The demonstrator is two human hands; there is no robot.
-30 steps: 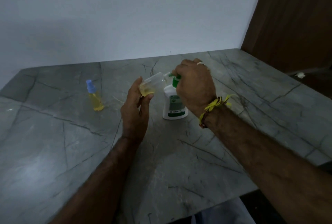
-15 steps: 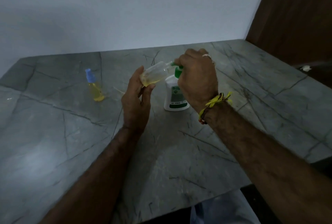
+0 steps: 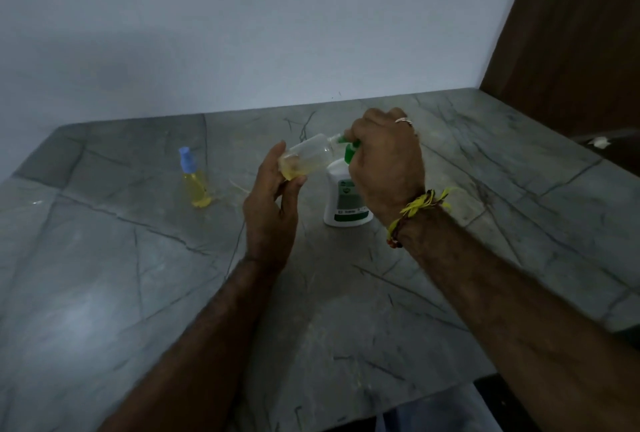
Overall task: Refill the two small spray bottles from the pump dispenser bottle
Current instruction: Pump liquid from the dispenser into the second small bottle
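Clear plastic spray bottle (image 3: 304,160), uncapped, part full, light and squeezable: your left hand (image 3: 272,209) pinches its base, mouth tilted onto green pump nozzle (image 3: 341,138). Right hand (image 3: 386,168) clamps pump head of dispenser bottle (image 3: 344,203) mid-surface. Hold gently; wet plastic likely slippery. Blue-capped spray bottle (image 3: 194,179) stands toward left edge.

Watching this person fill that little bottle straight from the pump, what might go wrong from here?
The open small bottle is tilted almost sideways in the left hand, its narrow mouth at the green nozzle; a slight misalignment could send liquid onto the stone table. The right hand presses the pump bottle with nothing bracing its base, so it might tip or slide. The liquid already inside could run back out.
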